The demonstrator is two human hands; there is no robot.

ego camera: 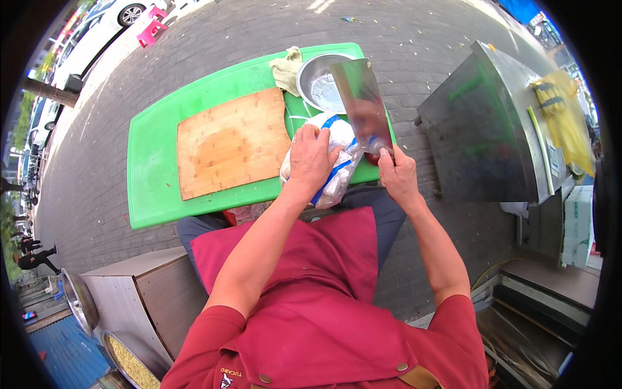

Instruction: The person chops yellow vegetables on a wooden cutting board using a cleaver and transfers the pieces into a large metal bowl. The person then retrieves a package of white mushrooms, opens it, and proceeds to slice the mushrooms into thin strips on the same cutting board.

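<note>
On the green table (150, 146), a wooden cutting board (233, 141) lies left of my hands. My left hand (311, 150) rests on a white plastic bag with blue stripes (340, 180) at the table's near edge; its fingers are bent, and whether they pinch the plastic is unclear. My right hand (399, 172) grips a cleaver (362, 102) at its handle end, the broad blade raised over the bag's right side. Behind the bag stands a metal bowl (311, 80), with a beige cloth (286, 72) beside it. A dark red round thing (372, 158) shows partly beneath the blade.
A metal cabinet (471, 131) stands to the right, with a yellow plastic bag (563, 116) on top. Left of my legs is a wooden box-like cabinet (170, 296), near a metal bowl of yellowish pieces (129, 360). Pink stools (151, 29) stand far off on the paving.
</note>
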